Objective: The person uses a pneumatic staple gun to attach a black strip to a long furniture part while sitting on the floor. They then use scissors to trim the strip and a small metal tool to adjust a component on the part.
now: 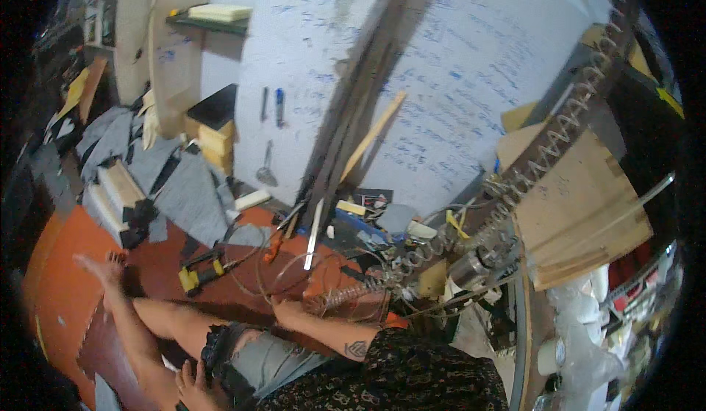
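My left hand [197, 387] rests by my bare leg at the lower edge, fingers apart and nothing in them. My right forearm reaches left across my lap. At its end, my right hand [288, 312] is beside the loose end of a clear coiled hose [353, 293]. Its fingers are blurred, so I cannot tell whether it grips the hose. A thin loop of tubing [257, 265] curves up in front of that hand. To its left, a yellow-and-black tool [200, 276] lies on the reddish floor [154, 264]. An orange-handled tool [273, 248] lies beyond the loop.
Grey cloth scraps [193, 194] pile at the left. Behind stands a white board covered in handwriting [456, 80], with dark upright bars [353, 95] before it. A bright metal strip [314, 234] leans near the middle. Cardboard [581, 212] and plastic bags [588, 330] crowd the right.
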{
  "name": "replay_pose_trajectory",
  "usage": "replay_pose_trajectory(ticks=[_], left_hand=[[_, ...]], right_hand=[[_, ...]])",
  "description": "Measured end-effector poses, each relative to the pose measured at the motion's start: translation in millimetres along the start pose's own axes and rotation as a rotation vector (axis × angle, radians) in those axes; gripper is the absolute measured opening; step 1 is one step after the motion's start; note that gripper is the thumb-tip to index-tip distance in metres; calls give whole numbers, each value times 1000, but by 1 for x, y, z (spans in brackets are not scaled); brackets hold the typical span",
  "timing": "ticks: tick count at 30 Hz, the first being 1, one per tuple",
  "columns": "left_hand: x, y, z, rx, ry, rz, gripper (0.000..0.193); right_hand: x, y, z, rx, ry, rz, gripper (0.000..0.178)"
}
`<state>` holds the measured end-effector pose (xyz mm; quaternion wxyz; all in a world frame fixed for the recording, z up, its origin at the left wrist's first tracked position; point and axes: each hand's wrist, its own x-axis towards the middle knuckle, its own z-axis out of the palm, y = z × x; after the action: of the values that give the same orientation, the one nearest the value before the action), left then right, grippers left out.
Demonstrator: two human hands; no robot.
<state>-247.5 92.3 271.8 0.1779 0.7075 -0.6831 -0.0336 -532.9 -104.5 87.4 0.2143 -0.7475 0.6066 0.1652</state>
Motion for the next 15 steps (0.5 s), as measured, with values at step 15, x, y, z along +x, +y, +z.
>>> replay_pose_trajectory(ticks=[15], left_hand=[[-2,18,1,-166,-97,-332,48]], right_hand=[[-139,221,-289,-190,353,-78,32]])
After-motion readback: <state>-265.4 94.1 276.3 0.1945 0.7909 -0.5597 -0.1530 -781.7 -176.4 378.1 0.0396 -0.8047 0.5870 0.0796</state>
